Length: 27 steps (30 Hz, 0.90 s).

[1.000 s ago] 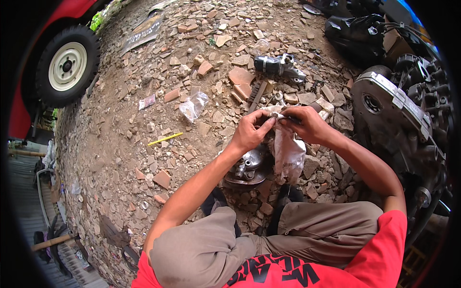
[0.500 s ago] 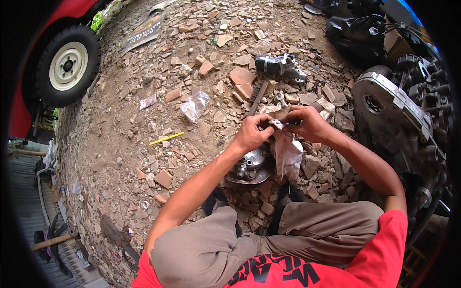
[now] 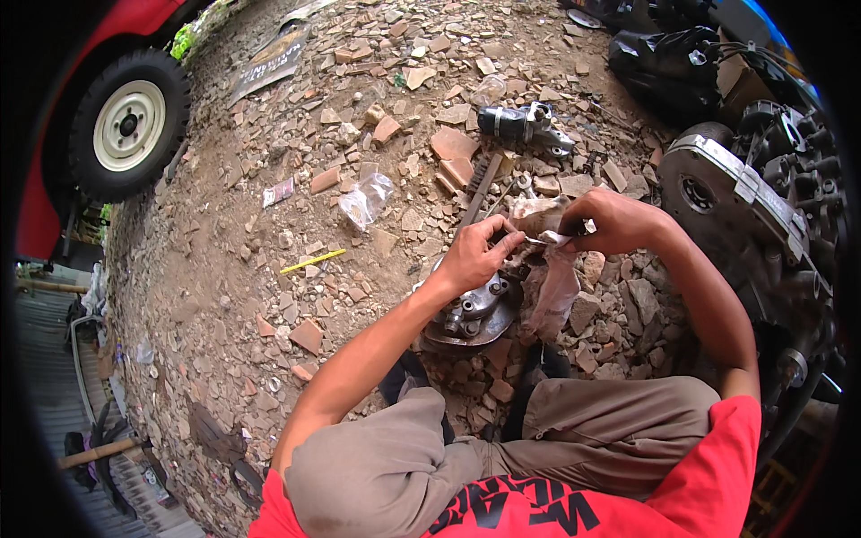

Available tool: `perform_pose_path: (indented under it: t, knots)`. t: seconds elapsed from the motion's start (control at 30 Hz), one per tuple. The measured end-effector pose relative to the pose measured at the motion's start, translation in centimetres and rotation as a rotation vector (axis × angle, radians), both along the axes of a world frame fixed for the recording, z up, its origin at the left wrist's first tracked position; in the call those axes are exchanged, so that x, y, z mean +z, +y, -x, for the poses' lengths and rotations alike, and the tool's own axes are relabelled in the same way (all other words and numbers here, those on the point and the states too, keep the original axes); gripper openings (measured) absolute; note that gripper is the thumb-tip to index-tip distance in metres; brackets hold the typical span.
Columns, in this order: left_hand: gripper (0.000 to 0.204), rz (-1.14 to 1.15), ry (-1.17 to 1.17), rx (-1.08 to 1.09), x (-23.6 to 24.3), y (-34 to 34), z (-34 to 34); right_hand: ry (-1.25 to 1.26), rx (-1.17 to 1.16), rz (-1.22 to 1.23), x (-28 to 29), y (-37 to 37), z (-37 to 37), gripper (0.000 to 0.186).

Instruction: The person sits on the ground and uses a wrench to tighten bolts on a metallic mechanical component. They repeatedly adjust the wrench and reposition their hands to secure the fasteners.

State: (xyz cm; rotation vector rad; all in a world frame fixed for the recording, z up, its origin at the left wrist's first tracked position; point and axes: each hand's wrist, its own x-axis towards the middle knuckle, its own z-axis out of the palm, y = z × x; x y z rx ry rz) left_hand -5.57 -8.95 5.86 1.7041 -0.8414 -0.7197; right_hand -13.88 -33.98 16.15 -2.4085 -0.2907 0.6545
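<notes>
A pale, stained rag (image 3: 549, 300) hangs down between my two hands over the stones. My right hand (image 3: 614, 222) is closed on its upper end, fingers bunched round the cloth. The thumb and fingers of my left hand (image 3: 484, 255) are pinched at a thin, light-coloured piece beside the rag; its kind is too small to make out. Below my left hand sits a round, greasy metal housing (image 3: 471, 318) with bolts on top, close in front of my feet. A brush (image 3: 482, 186) with dark bristles lies just beyond my hands.
A dark cylindrical motor part (image 3: 525, 124) lies farther off on the broken tile and stone. At right stands a large engine (image 3: 735, 193), with black plastic bags (image 3: 659, 76) behind it. A clear plastic bag (image 3: 366, 199) and yellow stick (image 3: 312, 261) lie left. A vehicle wheel (image 3: 128, 125) is far left.
My hands have moved apart. The right has shifted right and turned over with the rag; the left has dropped slightly. More of the metal housing and the ground beyond shows.
</notes>
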Motion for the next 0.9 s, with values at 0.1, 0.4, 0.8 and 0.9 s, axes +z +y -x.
perform_pose_path:
  t: [0.1,0.4,0.8,0.9]
  knots:
    - [0.031,-0.008,-0.037,-0.003,0.0,0.5,-0.2,0.17,0.045,0.263,1.2,-2.3,0.5,0.029]
    - [0.022,0.174,0.287,0.219,-1.7,4.3,-3.1,0.179,0.026,0.88,-4.8,-3.1,2.7,0.043]
    - [0.014,0.23,0.439,0.313,-1.1,5.7,-1.6,-0.118,-0.341,-0.425,-6.3,8.2,-2.2,0.034]
    - [0.015,0.272,0.513,0.537,-0.6,6.8,-2.7,-0.141,-0.336,-0.389,-6.5,8.4,-3.1,0.027]
